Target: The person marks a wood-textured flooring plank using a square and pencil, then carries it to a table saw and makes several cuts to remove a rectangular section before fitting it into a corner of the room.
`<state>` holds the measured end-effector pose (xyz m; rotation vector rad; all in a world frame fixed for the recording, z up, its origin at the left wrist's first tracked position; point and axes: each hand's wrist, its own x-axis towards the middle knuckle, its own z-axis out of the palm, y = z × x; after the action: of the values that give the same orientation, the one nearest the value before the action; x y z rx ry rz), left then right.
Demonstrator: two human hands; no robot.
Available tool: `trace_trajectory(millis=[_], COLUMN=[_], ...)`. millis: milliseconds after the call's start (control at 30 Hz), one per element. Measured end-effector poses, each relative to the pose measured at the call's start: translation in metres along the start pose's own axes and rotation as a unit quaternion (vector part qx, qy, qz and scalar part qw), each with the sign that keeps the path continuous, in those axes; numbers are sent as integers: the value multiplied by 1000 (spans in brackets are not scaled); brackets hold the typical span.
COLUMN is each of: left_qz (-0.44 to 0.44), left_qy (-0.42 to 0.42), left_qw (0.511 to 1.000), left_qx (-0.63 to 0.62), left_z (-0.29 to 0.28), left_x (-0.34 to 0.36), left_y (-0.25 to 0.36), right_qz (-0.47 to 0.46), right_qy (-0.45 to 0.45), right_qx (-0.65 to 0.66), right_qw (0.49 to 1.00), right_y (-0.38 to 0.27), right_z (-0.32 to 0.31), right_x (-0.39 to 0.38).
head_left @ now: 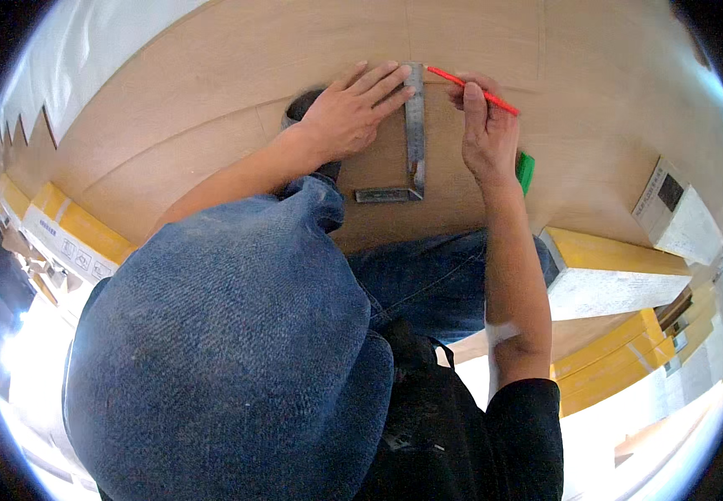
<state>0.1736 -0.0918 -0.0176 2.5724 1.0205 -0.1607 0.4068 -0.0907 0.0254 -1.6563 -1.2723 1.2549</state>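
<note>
1. Metal square (414, 125) lies on the big brown board (211, 100), between the two hands. It looks like an L, with its short arm pointing left.
2. Left hand (349, 117) has its fingers stretched out and a bit apart, not gripping. Fingertips rest on the top of the long arm. I think they should press down flat and firm, so it can't slip. Spreading them farther along would help too.
3. Right hand (488, 138) pinches a red pencil (471, 89). Its tip is just beside the top right edge of the long arm; I can't tell if they touch. For a neat mark, I'd lean the tip snugly on that edge and press lightly.
4. Right of that wrist is a green thing (526, 173), then a yellow and white box (616, 271).
</note>
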Motion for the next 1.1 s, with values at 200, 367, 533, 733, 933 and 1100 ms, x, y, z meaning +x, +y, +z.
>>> trace_trajectory(millis=[200,367,533,733,933,1100], left_qz=[4,4,2,2,3,3], left_qy=[9,14,14,13,4,11], left_qw=[1000,1000,1000,1000,1000,1000], left_qx=[19,10,-4,-5,-8,-6], left_z=[-1,1,0,0,-5,-4], left_x=[1,1,0,1,1,1], left_y=[-1,-1,0,-1,-1,-1], right_qz=[-12,-23,-17,-58,-64,-43], right_qy=[21,15,6,24,31,16], right_qx=[-70,-74,-97,-151,-150,-151], right_qw=[997,997,995,987,986,987], right_y=[28,29,14,16,15,8], right_z=[-1,7,9,10,11,10], right_x=[24,29,29,28,30,31])
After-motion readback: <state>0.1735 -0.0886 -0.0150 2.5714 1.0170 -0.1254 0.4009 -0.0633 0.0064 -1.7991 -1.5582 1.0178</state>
